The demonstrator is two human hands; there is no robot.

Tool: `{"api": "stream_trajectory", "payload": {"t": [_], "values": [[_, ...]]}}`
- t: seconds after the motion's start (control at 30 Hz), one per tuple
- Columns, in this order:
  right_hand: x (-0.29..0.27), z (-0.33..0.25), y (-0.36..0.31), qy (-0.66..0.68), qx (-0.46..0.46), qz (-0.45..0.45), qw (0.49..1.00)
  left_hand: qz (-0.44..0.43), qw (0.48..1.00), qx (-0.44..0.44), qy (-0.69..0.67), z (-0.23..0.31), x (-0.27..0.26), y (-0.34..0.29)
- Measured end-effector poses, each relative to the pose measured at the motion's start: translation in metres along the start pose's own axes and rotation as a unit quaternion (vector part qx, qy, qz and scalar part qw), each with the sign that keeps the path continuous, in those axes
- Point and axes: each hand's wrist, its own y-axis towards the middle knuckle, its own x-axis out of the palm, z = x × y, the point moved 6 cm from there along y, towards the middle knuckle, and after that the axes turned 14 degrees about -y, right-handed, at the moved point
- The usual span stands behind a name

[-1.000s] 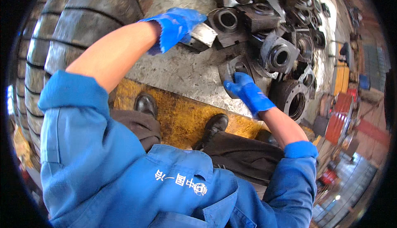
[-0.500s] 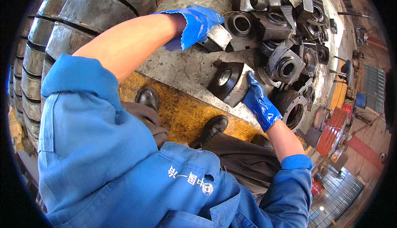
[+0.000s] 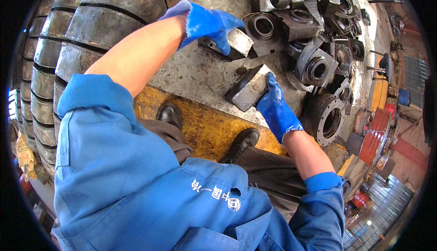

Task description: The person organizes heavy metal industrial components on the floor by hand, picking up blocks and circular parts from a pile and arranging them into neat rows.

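Both my hands wear blue rubber gloves. My right hand point(image 3: 277, 110) grips the right end of a dark, boxy metal bearing housing point(image 3: 249, 88), tilted over the concrete floor; its bore is turned out of sight. Further off, my left hand point(image 3: 210, 27) is at a second metal block point(image 3: 239, 42) with a bright face. The thumb and fingers there are apart, one on each side of the block's left end; whether they press on it does not show clearly.
Many bored metal housings point(image 3: 317, 69) are heaped at the far right, with a flanged ring point(image 3: 328, 120) nearer me. A huge ribbed tyre point(image 3: 98, 28) stands at the left. Yellow-painted floor point(image 3: 205, 130) runs beneath my black shoes point(image 3: 246, 139).
The housing in my right hand has turned: its round bore faced up before, and a flat side shows now. My left thumb has spread downward, away from the fingers.
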Motion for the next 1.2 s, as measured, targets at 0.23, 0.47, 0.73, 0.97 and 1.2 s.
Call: {"api": "stream_trajectory", "payload": {"t": [0.23, 0.47, 0.73, 0.97, 1.2], "values": [[0.062, 0.037, -0.017, 0.228, -0.017, 0.075, 0.971, -0.014, 0.970, -0.058, -0.234, -0.014, -0.006, 0.006], [0.131, 0.065, -0.013, 0.385, 0.025, -0.001, 0.923, -0.057, 0.971, -0.052, -0.226, -0.010, -0.002, 0.022], [0.102, 0.093, -0.009, 0.184, 0.051, -0.251, 0.949, 0.005, 0.981, -0.044, -0.187, -0.001, -0.007, 0.009], [0.027, 0.117, 0.025, -0.291, -0.016, -0.131, 0.948, 0.045, 0.970, -0.007, -0.238, -0.039, 0.000, 0.038], [0.045, 0.079, 0.046, -0.629, -0.079, 0.066, 0.771, 0.381, 0.843, -0.100, -0.368, -0.127, -0.002, -0.026]]}}
